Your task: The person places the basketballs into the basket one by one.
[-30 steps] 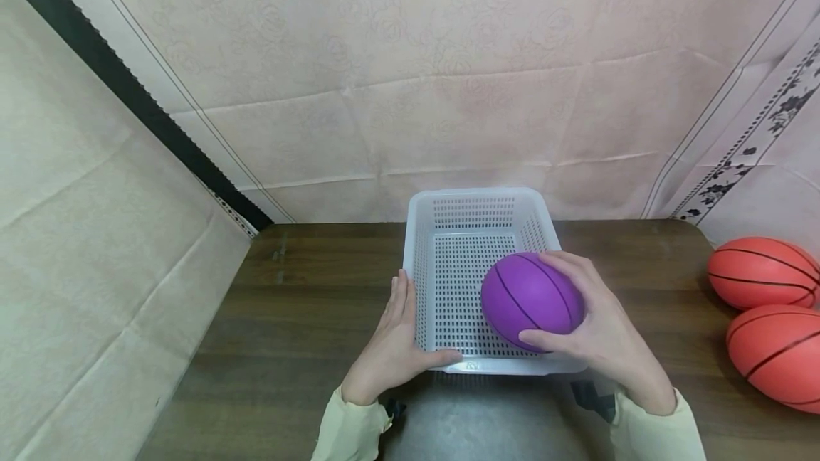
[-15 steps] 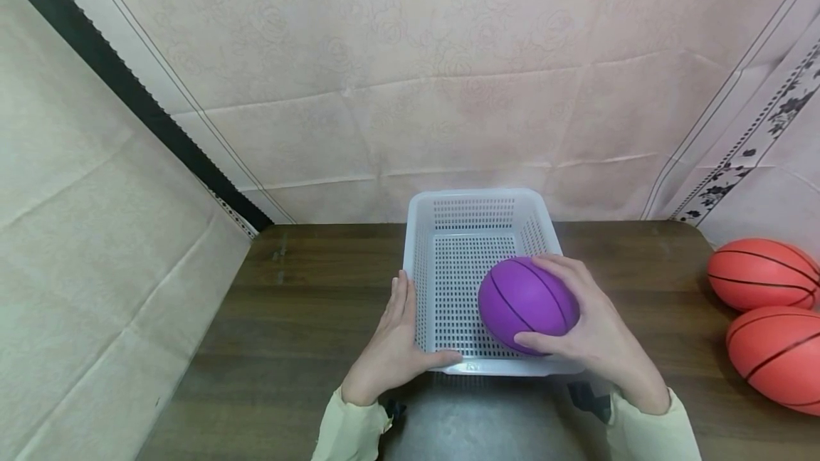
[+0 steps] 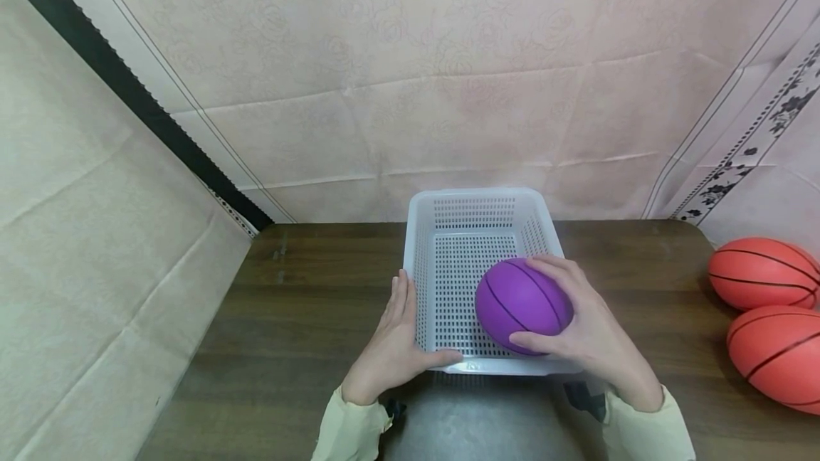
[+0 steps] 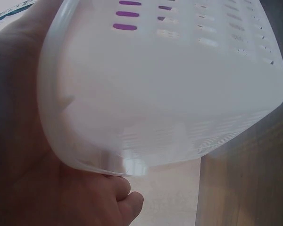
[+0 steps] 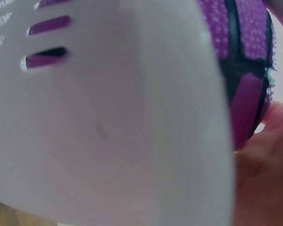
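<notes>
A purple ball (image 3: 520, 304) with black basketball lines is in the near right part of a white perforated plastic basket (image 3: 419, 208). My right hand (image 3: 592, 329) holds the ball from its right side, thumb on the near side and fingers over the far side. Through the slots of the basket's wall the purple ball (image 5: 49, 26) also shows in the right wrist view. My left hand (image 3: 397, 343) rests at the basket's near left corner, fingers straight along the left side and thumb on the near rim. In the left wrist view, the rim lies against the left hand (image 4: 61, 188).
Two orange-red balls (image 3: 762, 272) with black lines lie at the right on the brown wooden table (image 3: 307, 319). Pale cloth (image 3: 448, 91) hangs behind the table, and more pale cloth (image 3: 96, 269) is at the left.
My right hand and the purple ball have shifted slightly left and toward the near rim within the basket. The left hand and basket stay in place.
</notes>
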The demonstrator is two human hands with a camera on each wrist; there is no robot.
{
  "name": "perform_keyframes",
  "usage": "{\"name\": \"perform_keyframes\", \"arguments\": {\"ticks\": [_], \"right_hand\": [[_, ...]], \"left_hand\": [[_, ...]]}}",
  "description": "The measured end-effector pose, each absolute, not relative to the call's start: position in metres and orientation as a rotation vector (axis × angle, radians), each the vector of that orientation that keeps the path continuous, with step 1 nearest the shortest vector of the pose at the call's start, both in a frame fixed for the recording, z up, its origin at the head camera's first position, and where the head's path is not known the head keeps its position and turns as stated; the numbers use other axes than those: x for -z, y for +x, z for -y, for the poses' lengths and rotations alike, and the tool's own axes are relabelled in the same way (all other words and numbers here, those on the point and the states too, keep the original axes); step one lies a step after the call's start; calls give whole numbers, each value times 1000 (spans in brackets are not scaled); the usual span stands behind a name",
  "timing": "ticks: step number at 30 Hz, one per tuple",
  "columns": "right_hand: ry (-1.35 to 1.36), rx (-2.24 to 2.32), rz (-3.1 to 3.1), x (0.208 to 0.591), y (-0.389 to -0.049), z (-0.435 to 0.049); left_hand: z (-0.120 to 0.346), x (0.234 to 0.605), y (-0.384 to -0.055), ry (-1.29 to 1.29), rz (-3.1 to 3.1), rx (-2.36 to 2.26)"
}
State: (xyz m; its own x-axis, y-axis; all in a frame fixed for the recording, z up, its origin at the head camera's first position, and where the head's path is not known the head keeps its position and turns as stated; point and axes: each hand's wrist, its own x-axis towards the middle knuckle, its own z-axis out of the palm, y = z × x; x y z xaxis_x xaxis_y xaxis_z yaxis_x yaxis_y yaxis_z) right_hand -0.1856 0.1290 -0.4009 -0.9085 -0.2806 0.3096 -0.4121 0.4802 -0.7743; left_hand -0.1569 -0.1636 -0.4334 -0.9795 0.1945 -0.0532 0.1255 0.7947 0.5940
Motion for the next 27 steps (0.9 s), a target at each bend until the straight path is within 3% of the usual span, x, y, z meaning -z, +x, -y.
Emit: {"name": "perform_keyframes", "arguments": {"ticks": [27], "right_hand": [[588,-1291,2617,403,-190,-130]], "left_hand": [[164,433,-155,273,-2853,-965]]}}
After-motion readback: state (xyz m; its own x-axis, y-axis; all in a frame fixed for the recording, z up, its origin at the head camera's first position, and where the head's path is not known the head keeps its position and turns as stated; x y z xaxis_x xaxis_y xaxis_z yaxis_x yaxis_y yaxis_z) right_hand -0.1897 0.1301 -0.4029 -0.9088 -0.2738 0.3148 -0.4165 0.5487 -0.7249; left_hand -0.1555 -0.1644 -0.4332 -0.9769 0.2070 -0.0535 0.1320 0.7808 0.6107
